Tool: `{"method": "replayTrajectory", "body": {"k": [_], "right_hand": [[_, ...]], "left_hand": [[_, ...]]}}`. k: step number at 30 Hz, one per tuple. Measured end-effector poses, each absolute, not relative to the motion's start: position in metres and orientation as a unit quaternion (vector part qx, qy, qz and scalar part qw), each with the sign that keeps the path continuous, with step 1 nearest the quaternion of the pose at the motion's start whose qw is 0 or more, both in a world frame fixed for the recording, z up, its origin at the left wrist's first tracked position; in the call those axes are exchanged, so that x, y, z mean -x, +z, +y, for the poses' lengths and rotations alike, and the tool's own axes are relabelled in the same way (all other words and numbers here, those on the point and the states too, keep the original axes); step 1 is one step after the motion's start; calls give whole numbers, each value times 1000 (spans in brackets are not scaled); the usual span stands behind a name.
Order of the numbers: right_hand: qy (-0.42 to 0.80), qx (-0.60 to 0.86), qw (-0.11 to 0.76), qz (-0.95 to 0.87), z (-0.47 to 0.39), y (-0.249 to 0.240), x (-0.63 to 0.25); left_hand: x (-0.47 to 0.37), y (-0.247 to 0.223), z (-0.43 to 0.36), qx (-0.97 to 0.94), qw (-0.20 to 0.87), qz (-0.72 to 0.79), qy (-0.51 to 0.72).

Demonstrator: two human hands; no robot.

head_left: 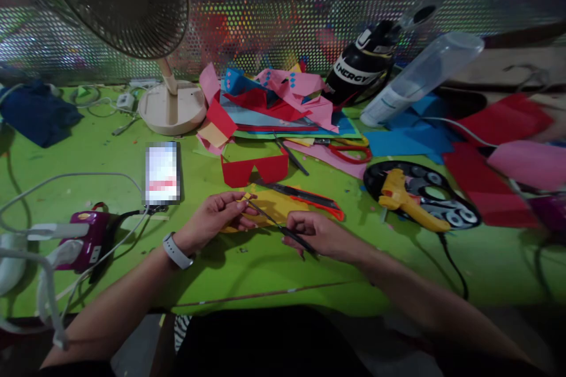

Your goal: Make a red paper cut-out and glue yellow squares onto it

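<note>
My left hand [223, 212], with a pale watch band at its wrist, pinches a small yellow paper piece [248, 195] between thumb and fingers. My right hand [312, 232] is closed around slim dark tweezers [287, 231], whose tip reaches up to the yellow piece. Beneath both hands lies a yellow paper sheet [283, 205] on the green table [247, 283]. Just beyond my hands, red paper glasses [254, 169] rest near an orange-and-black utility knife [312, 195]. A second thin dark tool [290, 154] lies behind the knife.
A yellow glue gun [402, 197] sits on a black tray at right. Red-handled scissors [354, 153], paper scraps [274, 97], a black bottle [360, 65] and a fan [170, 103] stand farther back. A phone [161, 174], purple power adapter [84, 238] and cables occupy the left.
</note>
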State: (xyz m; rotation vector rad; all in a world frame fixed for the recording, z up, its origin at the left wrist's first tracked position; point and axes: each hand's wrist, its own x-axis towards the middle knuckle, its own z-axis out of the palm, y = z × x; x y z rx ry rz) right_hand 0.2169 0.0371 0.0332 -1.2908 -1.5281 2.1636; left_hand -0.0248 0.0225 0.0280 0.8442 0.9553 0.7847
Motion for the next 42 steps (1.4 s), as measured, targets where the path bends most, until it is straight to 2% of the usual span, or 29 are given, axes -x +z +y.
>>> {"method": "replayTrajectory", "body": {"k": [13,24,29,31,36,42], "right_hand": [[726,441,93,-519,38,34,-217],[737,444,161,-484,40,29,-221],[741,430,152,-493,38,30,-223],[743,422,153,-497,37,30,-223],[733,413,178,-510,35,34,-228],[733,346,192,-553,28,38,-236]], "left_hand": [[24,31,22,-379,736,432,358],[28,41,24,-376,721,470,344],[33,58,22,-436,724,439,305],[35,63,21,-495,688,446,289],[39,76,18,-674,518,430,305],[41,88,12,-752,497,322,289]]}}
